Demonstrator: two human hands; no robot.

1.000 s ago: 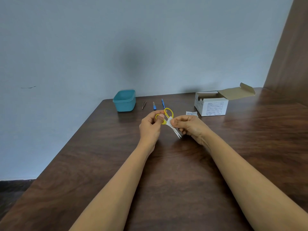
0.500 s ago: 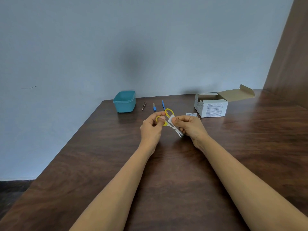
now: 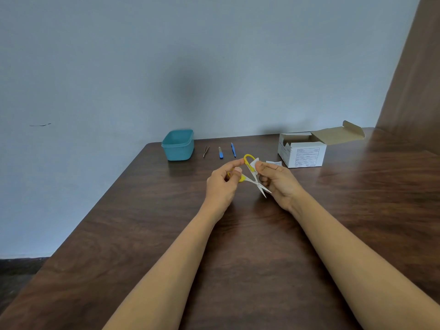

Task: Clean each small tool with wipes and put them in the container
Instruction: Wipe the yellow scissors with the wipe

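Small scissors (image 3: 255,181) with yellow handles and thin steel blades hang above the middle of the table, blades slightly apart and pointing down right. My left hand (image 3: 222,184) pinches one yellow handle loop. My right hand (image 3: 278,181) presses a white wipe (image 3: 254,163) against the upper shank near the other loop. A teal container (image 3: 178,145) stands at the table's far edge. Beside it lie tweezers (image 3: 206,151), a short blue-handled tool (image 3: 221,152) and a slim blue tool (image 3: 233,149).
An open white cardboard box (image 3: 304,152) with its flap raised sits at the far right. A torn wipe packet (image 3: 273,163) lies just left of it. The dark wooden table (image 3: 142,222) ends at a grey wall; a brown panel stands at the right.
The wipe has slid from the blades up toward the yellow handle, and the blades now show bare. The hands have shifted only slightly.
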